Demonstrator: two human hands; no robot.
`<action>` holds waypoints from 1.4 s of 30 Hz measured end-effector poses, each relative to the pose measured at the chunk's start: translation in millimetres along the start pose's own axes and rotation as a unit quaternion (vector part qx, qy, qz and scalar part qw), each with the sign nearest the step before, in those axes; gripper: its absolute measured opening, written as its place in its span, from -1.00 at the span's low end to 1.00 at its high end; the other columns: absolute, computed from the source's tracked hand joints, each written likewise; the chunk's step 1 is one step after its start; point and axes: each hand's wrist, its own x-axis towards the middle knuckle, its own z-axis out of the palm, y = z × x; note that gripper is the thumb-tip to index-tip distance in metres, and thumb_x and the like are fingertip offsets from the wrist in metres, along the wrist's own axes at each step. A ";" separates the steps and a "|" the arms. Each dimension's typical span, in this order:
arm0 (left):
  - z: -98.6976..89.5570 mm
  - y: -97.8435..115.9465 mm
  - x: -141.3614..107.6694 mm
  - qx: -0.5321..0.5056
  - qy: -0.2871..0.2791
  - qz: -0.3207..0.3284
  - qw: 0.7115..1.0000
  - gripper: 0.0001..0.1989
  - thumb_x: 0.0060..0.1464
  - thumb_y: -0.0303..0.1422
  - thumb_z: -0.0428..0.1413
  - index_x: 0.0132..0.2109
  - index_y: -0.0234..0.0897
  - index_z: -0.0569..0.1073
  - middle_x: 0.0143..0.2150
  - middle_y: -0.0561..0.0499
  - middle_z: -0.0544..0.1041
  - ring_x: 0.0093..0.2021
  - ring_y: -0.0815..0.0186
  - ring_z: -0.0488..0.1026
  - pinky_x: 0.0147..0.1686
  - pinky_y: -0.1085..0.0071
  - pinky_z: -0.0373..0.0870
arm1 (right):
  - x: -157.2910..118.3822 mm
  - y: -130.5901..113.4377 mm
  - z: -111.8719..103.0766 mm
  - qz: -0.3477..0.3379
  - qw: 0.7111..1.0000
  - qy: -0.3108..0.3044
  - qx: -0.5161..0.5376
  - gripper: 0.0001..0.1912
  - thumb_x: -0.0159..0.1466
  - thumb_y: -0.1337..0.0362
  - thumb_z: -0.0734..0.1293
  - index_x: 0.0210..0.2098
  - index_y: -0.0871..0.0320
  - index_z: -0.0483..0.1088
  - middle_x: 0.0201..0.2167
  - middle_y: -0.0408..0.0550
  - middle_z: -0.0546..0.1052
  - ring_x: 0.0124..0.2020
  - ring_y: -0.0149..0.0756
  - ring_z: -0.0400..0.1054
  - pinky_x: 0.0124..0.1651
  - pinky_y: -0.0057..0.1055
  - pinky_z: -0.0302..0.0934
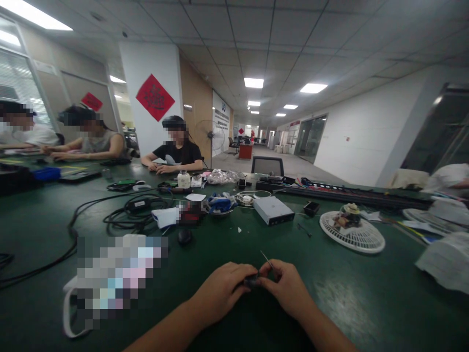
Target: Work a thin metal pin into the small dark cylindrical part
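Holding both forearms angled inward from the near edge, I bring my left hand (pixel 222 288) and right hand (pixel 284 288) together low over the green workbench (pixel 330 313). My knuckles face up and away from me, and my fingers (pixel 273 270) curl inward. The hands meet at the fingertips, closed from both sides on a small black-handled tool (pixel 251 280), so most of it is hidden. Its thin metal shaft (pixel 266 259) rises up and to the right past my right hand. The tool sits right in front of me, at the middle of my view.

Beyond my right hand, a white plastic fan grille (pixel 351 239) lies flat with motor parts on it, and a small dark screwdriver (pixel 304 230) lies just beside it. A silver box (pixel 273 210) sits farther ahead, and black cables (pixel 137 215) are coiled to the left. Across the table, a person in a black T-shirt (pixel 176 156) rests both forearms on the edge.
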 end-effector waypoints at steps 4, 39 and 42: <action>-3.4 2.0 -0.1 0.021 -0.042 0.021 0.999 -0.54 0.20 -0.56 0.10 0.18 -0.04 0.35 0.13 0.07 0.52 0.07 0.21 0.43 0.07 0.27 0.26 | -2.8 -2.5 -0.4 -0.025 0.999 -0.019 -0.014 -0.93 0.18 0.26 0.44 -0.33 0.09 0.57 -0.45 -0.21 0.55 -0.46 -0.37 0.32 -0.38 -0.45 0.11; -1.8 -6.6 1.8 -0.062 0.156 -0.103 0.980 -0.69 0.03 -0.61 0.09 -0.09 -0.22 0.43 -0.09 -0.01 0.47 -0.13 0.26 0.45 -0.13 0.35 0.39 | -8.8 -8.4 -6.3 -0.170 0.973 -0.042 -0.150 -0.66 0.39 0.34 0.19 0.03 -0.01 0.51 -0.19 -0.08 0.56 -0.21 -0.25 0.46 -0.13 -0.34 0.26; -2.6 -4.1 1.3 -0.053 0.136 -0.085 0.986 -0.63 -0.03 -0.66 0.09 -0.09 -0.21 0.45 -0.07 0.00 0.47 -0.10 0.27 0.44 -0.10 0.37 0.38 | -9.1 -7.4 -7.0 -0.171 0.968 -0.043 -0.181 -0.65 0.38 0.34 0.20 0.02 -0.03 0.53 -0.20 -0.08 0.57 -0.20 -0.25 0.46 -0.13 -0.35 0.25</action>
